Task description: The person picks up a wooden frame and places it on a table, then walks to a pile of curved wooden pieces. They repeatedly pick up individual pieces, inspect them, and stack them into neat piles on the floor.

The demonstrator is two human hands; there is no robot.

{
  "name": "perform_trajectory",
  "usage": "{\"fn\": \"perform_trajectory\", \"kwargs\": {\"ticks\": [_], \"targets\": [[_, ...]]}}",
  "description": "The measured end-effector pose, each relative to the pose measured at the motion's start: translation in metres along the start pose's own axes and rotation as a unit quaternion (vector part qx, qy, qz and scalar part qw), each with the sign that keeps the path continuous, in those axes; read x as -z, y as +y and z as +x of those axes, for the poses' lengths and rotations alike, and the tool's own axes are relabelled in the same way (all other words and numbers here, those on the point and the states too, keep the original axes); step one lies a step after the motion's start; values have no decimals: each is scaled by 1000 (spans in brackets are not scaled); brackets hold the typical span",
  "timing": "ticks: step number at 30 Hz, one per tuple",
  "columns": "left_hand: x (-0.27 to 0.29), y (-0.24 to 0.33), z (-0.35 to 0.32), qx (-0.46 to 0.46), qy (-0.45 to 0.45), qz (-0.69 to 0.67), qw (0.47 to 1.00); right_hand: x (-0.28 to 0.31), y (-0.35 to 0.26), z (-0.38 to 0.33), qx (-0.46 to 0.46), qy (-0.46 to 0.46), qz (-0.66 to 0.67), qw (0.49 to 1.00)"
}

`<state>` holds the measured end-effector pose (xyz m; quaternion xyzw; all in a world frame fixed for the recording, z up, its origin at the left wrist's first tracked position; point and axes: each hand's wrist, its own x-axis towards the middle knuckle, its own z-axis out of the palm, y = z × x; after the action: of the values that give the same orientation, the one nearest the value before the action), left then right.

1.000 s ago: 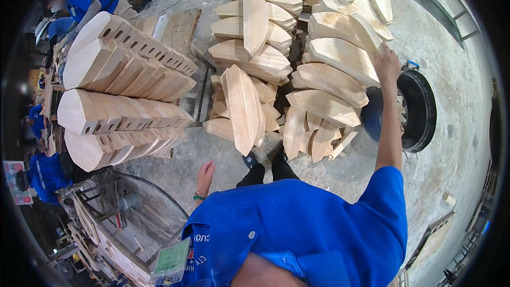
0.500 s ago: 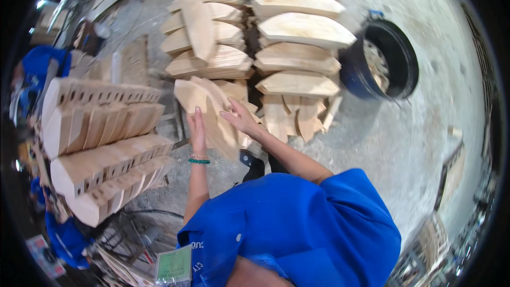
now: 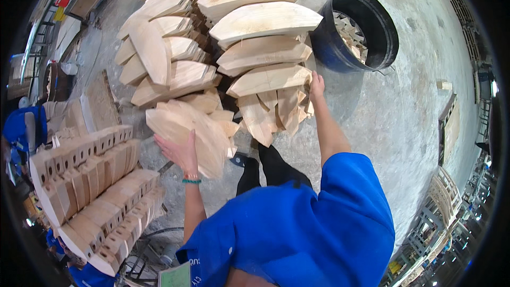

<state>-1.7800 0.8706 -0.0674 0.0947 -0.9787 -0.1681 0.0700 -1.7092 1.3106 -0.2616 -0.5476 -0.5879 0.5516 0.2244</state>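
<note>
My left hand (image 3: 179, 151) rests against the near edge of a pale, curved wooden piece (image 3: 183, 127) with pointed ends, on top of a loose heap. Its fingers are spread and its thumb points up. At the far right end of a curved wooden board (image 3: 271, 79), my right hand (image 3: 317, 86) has its fingers closed around the board's tip. That board lies on top of the nearest stack in the right row. Below it, several more cut pieces (image 3: 257, 114) lean at angles.
Stacks of curved boards (image 3: 175, 82) stand in two rows ahead. A black bin (image 3: 385, 37) holding wood offcuts is at the right. Slotted wooden parts (image 3: 79, 175) are lined up at the left, near a person in blue (image 3: 26, 127). My legs (image 3: 276, 167) are close below the stacks.
My right hand has moved right, from the loose heap to the end of the board on the right stack. My left hand has shifted slightly left and down. The view has also shifted.
</note>
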Motion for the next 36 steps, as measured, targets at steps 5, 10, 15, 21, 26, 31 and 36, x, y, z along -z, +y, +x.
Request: {"fn": "perform_trajectory", "kwargs": {"ticks": [5,10,15,21,26,31,36], "targets": [[-20,55,-19,-230,-119,-115,959,-5,-17,40,-47,-212,-141,966],[-104,96,-60,78,-499,-425,751,2,-4,33,52,-295,-380,875],[-216,116,-76,373,-630,-517,443,25,29,16,16,-206,-303,930],[-240,149,-73,440,-538,-583,422,54,-12,-32,-150,-290,-191,926],[-190,122,-69,367,-559,-564,484,56,-28,-49,-73,-505,-336,792],[-105,136,-46,321,-553,-551,536,44,-116,-76,-85,-693,-72,712],[-19,204,5,156,-524,-594,590,49,-199,-94,-115,-566,90,812]]}}
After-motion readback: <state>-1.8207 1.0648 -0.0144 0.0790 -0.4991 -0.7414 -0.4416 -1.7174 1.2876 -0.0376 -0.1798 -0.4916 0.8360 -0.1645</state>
